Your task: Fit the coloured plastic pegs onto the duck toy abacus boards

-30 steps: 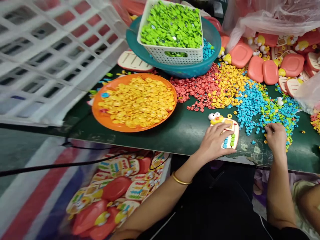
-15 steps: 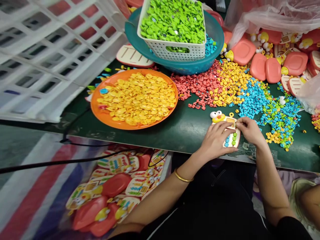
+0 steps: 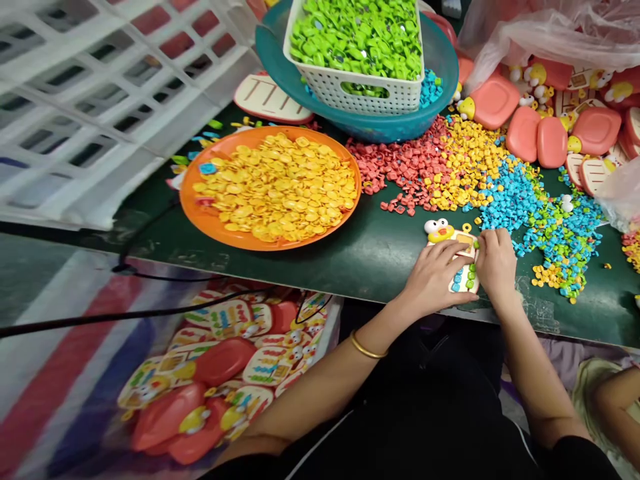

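Observation:
A cream duck-headed toy board (image 3: 465, 283) with bulging white eyes and a yellow ring lies on the table near its front edge. My left hand (image 3: 434, 273) grips it from the left, fingers across its middle and thumb along the lower edge. Blue pieces (image 3: 457, 280) and green pieces (image 3: 471, 276) stand in rows on the board. My right hand (image 3: 495, 263) is closed at the board's upper right, fingertips pinching a small green piece (image 3: 476, 245) against it. The fingers partly hide that piece.
An orange plate (image 3: 210, 230) of yellow pieces stands left. Behind are a teal basin (image 3: 363, 130) and a white basket (image 3: 320, 83) of green pieces. Loose red, yellow, blue and green pieces (image 3: 510, 200) cover the table's right. A white crate (image 3: 100, 133) leans left; finished-looking toys (image 3: 225, 360) lie below.
My right hand has turned more upright and its fingers have come down at the board's upper right, where a green piece now shows. My left hand keeps its grip. The view has shifted slightly.

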Available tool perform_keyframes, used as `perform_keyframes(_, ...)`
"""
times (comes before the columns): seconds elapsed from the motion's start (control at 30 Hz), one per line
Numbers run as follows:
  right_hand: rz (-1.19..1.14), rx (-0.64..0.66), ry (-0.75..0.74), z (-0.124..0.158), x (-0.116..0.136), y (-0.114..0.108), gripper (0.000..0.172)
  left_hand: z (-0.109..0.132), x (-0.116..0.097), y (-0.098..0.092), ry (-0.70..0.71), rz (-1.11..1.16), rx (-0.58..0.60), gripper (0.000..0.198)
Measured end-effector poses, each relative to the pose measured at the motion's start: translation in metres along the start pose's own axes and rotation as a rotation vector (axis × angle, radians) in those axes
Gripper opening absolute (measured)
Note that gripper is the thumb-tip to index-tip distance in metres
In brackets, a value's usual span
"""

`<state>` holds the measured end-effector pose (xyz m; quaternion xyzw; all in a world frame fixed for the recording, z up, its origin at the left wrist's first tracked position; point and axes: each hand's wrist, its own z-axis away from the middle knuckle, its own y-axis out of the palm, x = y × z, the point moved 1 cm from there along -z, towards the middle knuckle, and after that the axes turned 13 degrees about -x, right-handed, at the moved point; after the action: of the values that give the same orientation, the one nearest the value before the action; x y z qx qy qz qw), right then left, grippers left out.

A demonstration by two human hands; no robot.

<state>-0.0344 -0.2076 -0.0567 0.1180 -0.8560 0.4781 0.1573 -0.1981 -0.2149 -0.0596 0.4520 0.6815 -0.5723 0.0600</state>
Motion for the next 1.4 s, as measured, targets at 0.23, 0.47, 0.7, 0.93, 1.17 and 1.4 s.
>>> perform_keyframes(0.23,-0.115,0.029,-0.017,0.002,0.001,-0.005,0.026,-0.001,-0.001,-0.001,-0.011,-0.002,0.022,0.064)
perform_keyframes(0.47,-0.196,0.076,-0.004,-0.004,-0.006,-0.005,0.027,-0.001,0.003,0.002,0.001,-0.024,0.009,0.065)
perform_keyframes(0.7,-0.185,0.03,0.061,0.007,-0.004,0.003,0.033,-0.004,0.0,0.003,-0.012,-0.033,0.014,0.063)
perform_keyframes(0.93,-0.317,0.193,-0.011,0.016,-0.022,-0.045,0.027,0.0,0.002,0.001,0.002,-0.024,0.015,0.063)
perform_keyframes(1.17,0.105,-0.106,0.163,0.059,-0.101,-0.087,0.022,0.001,0.007,-0.007,0.037,-0.007,0.067,0.071)
perform_keyframes(1.4,-0.464,-0.156,0.454,0.052,-0.06,-0.079,0.016,-0.011,-0.018,-0.019,0.076,-0.049,0.122,0.062)
